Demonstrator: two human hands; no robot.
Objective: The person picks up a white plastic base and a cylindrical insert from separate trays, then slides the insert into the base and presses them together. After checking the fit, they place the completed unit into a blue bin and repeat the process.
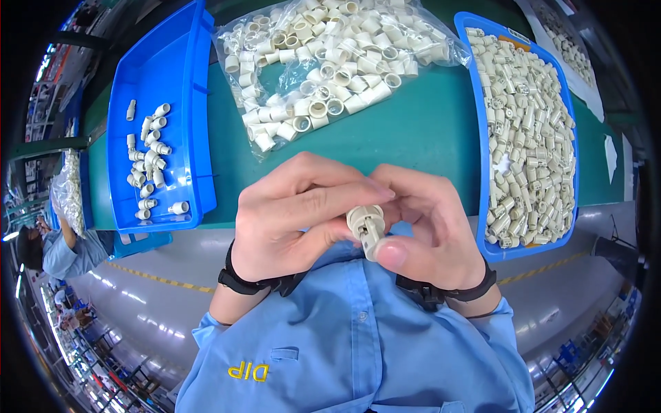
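Note:
Between my hands, in front of my chest, is a small cream plastic fitting with a round collar and a narrower slotted end. My left hand is closed around its collar from the left, thumb and fingers pinched together. From the other side my right hand grips it, the thumb pressed beside the slotted end. The fingertips behind the fitting are partly hidden. Black bands circle both wrists.
A blue tray on the left holds several cream fittings. At the back, a clear plastic bag spills short cream sleeves onto the green table. To the right stands a blue bin heaped with slotted cream parts. Another person works at far left.

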